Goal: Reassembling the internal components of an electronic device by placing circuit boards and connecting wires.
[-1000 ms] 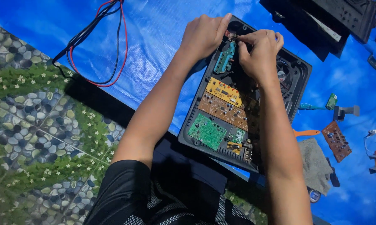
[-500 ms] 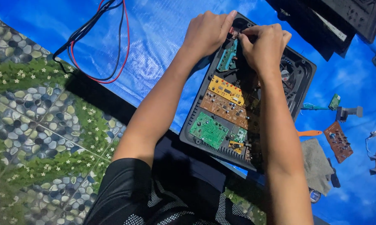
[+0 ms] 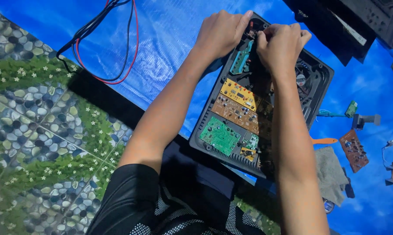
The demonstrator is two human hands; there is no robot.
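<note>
both hands (image 3: pixel 253 41) pinch small part at open black casing's (image 3: pixel 320 82) far end, grip narrow.

White rectangular label strip (image 3: pixel 347 30) on black housing, top right.

Blue tarp (image 3: pixel 170 39) over the patterned floor, as I see it from here.

I take the open black casing (image 3: pixel 320 76) as my landmark; it lies flat on the tarp, which covers a floor printed with pebbles and grass (image 3: pixel 35 130). Left of the casing, a loop of red and black cable (image 3: pixel 129 48) rests on the tarp. Right of the casing I see a small green board (image 3: pixel 351 109), a grey tool (image 3: pixel 366 119), a brown circuit board (image 3: pixel 354 150), an orange strip (image 3: pixel 325 141) and a grey cloth (image 3: pixel 331 174). Beyond the casing, up and to the right, dark panels (image 3: pixel 357 26) lie on the tarp.
</note>
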